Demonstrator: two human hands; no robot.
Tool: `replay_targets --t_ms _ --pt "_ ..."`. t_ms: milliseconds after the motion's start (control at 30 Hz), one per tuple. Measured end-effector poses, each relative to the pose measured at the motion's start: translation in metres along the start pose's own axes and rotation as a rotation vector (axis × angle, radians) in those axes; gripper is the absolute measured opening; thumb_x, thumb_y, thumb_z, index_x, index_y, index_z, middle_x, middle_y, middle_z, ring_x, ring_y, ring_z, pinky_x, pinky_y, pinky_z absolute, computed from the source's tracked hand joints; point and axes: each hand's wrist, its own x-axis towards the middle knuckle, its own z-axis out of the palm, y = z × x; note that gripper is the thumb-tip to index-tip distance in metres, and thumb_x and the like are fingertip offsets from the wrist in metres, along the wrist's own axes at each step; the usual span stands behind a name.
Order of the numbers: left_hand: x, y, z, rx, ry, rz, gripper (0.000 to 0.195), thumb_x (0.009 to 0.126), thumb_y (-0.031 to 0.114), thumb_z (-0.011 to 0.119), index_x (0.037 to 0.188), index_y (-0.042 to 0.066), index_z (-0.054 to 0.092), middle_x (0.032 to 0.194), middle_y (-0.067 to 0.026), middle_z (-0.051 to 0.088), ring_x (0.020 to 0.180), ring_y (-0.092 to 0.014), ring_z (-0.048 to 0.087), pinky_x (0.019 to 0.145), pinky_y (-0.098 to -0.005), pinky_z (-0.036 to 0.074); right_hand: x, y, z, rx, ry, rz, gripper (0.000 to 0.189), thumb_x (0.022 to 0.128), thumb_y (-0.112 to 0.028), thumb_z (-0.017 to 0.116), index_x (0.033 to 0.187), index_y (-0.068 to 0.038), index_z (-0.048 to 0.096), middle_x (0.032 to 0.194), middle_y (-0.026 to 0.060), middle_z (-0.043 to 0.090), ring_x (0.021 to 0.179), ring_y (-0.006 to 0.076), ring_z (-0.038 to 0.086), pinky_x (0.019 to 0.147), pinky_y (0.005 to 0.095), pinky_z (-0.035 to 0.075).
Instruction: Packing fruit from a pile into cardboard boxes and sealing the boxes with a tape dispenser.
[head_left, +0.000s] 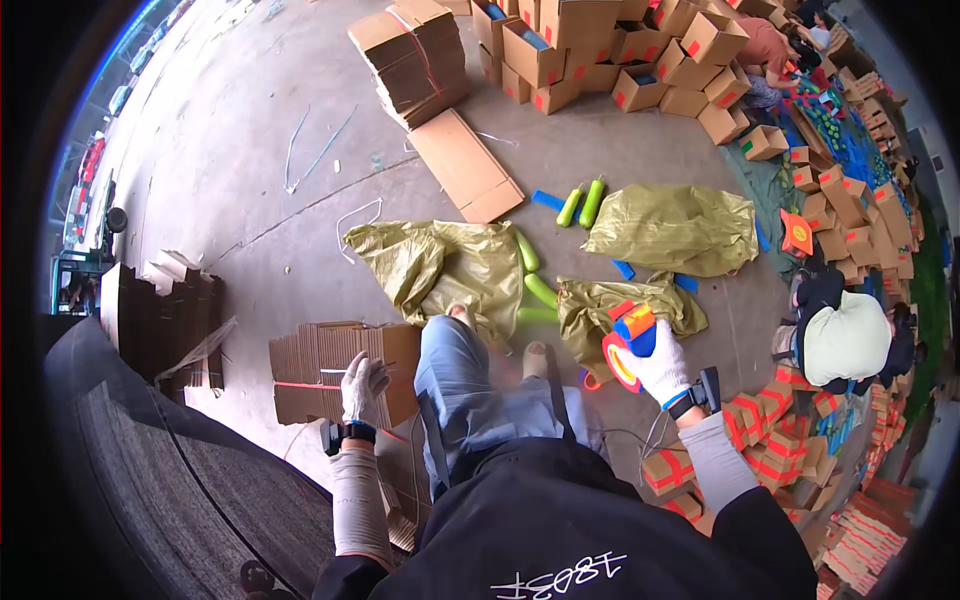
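Observation:
In a white knit glove, my right hand (664, 366) grips a packing-tape dispenser (636, 327), blue and orange, with a roll of red tape. My left hand (364, 388), also gloved, is over a strapped bundle of flattened cardboard boxes (319, 360). Its fingers are loosely bent and apart, with nothing plainly held; whether it touches the bundle is unclear. Before my legs lie an olive woven plastic sack (465, 262) and a crumpled second one (600, 311). Long green gourds (541, 290) rest between them.
A third olive sack (675, 225) lies farther off, beside two gourds (592, 202). Open cartons (532, 56) and a tall cardboard stack (412, 64) stand ahead. At right, a person (844, 337) bends near red-taped boxes (780, 442). More flattened cardboard (161, 322) stands at left.

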Motion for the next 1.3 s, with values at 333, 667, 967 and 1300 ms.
replay_targets --t_ms 333,667,967,1300 --pt "0.432 0.097 0.186 -0.145 -0.03 -0.091 0.062 0.103 0.033 0.064 0.151 0.001 0.04 0.143 -0.0224 0.056 0.121 -0.034 0.064 0.097 -0.0476 0.057 0.245 -0.037 0.138 0.214 0.361 0.162 0.057 0.078 -0.018 0.086 0.124 -0.003 0.056 0.111 0.0117 0.068 0.1 0.0232 0.068 0.089 0.0385 0.055" --pt "0.804 -0.098 0.349 0.323 -0.124 -0.337 0.082 0.095 0.037 0.075 0.155 0.0 0.035 0.146 -0.0222 0.049 0.128 -0.036 0.056 0.1 -0.0456 0.051 0.668 0.015 0.427 -0.174 0.188 0.191 0.074 0.071 -0.038 0.09 0.131 -0.011 0.056 0.113 0.017 0.071 0.101 0.0379 0.071 0.086 0.0471 0.058" --pt "0.841 -0.199 0.437 0.066 -0.049 0.01 0.06 0.089 0.025 0.084 0.136 0.001 0.057 0.13 -0.0076 0.064 0.112 -0.022 0.06 0.098 -0.0347 0.047 0.827 0.146 0.585 -0.139 0.139 0.191 0.076 0.072 -0.04 0.089 0.132 -0.011 0.053 0.115 0.0168 0.073 0.106 0.0377 0.071 0.092 0.048 0.057" --pt "0.796 -0.072 0.403 0.078 -0.522 -0.245 0.048 0.083 0.009 0.078 0.127 -0.001 0.06 0.114 -0.0119 0.07 0.103 -0.024 0.069 0.093 -0.0385 0.057 0.708 0.117 0.554 0.198 0.061 0.418 0.074 0.068 -0.023 0.093 0.125 -0.003 0.052 0.116 0.0137 0.067 0.106 0.0277 0.068 0.095 0.0415 0.054"
